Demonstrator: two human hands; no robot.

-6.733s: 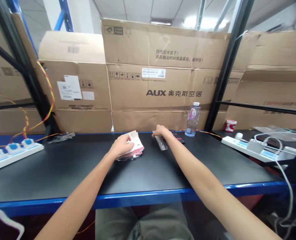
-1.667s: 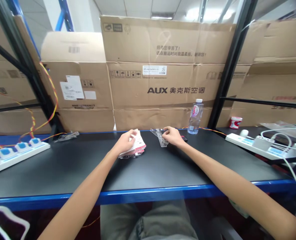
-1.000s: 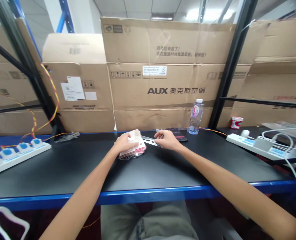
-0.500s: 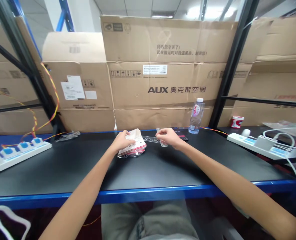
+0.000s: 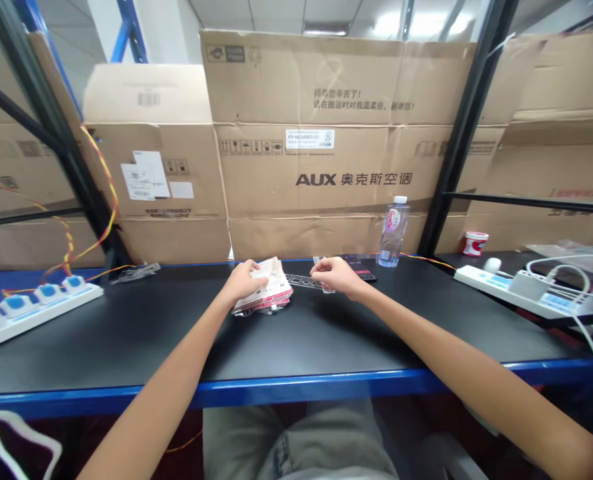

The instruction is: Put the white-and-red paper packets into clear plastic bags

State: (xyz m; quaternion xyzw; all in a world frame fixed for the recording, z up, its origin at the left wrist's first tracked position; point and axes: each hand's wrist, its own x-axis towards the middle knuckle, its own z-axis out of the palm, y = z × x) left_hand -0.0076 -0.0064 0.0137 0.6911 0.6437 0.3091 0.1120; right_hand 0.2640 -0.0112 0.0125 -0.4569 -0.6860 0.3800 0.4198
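My left hand (image 5: 245, 281) grips a stack of white paper packets (image 5: 275, 279) with red edges, thumb lying over the top. Clear plastic wrapping shows along the stack's lower edge. To the right, my right hand (image 5: 337, 275) pinches a narrow clear strip with pale markings (image 5: 327, 290), whose middle is hidden by the fingers. Between the hands runs a flat see-through strip with a row of outlined shapes (image 5: 302, 282), like a stencil ruler. I cannot tell whether it joins the piece in my right hand.
A dark phone-like slab (image 5: 363, 270) lies behind my right hand, near a water bottle (image 5: 393, 233). Power strips stand at left (image 5: 41, 307) and right (image 5: 521, 293). Cardboard (image 5: 346, 213) walls the back of the black tabletop (image 5: 296, 353). Crumpled clear plastic (image 5: 137, 273) lies at back left.
My left hand and the stack have shifted very slightly to the left. My right hand stays nearly in place, and less of its strip's lower end shows.
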